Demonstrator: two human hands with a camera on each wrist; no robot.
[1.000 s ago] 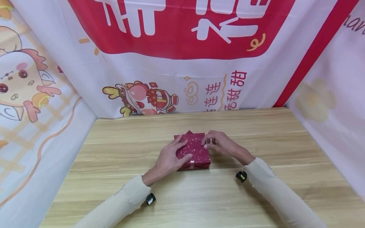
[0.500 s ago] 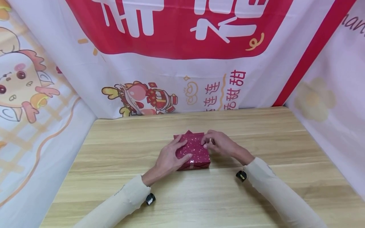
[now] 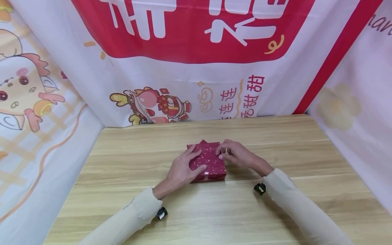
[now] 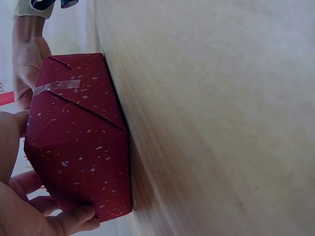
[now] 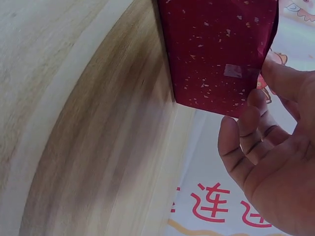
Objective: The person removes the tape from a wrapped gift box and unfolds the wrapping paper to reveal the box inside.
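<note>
Printed cloth (image 3: 196, 51) hangs behind the work area, white with a broad red panel bearing large white characters and, lower down, a cartoon figure and small red characters. More cloth rises on both sides, with a cartoon animal on the left and a faint yellow flower on the right. In front lies a wood-grain surface (image 3: 229, 214) with pale and darker bands.

A person's two arms reach in from the near edge, in a cream left sleeve (image 3: 131, 217) and a cream right sleeve (image 3: 301, 204). Between the hands, a red box (image 3: 211, 161) wrapped in dark paper with pale flecks sits flat on the surface, near the middle and toward the far side.

The left hand (image 3: 182, 166) lies over the box's left part, its grip grasping the box: the thumb rests at the near top edge and the other fingers bend over the top and down the left side. The right hand (image 3: 240, 153) is at the right edge, its grip a light pinch there between thumb and bent fingers.

A small black device (image 3: 161, 213) sits beside the left cuff, and a matching black device (image 3: 260, 189) beside the right. A pointed red flap (image 3: 203, 141) juts up at the box's far edge. Clear tape (image 4: 64, 85) crosses the folds of its near end, and a smaller tape piece (image 5: 233, 71) lies on its right side.
</note>
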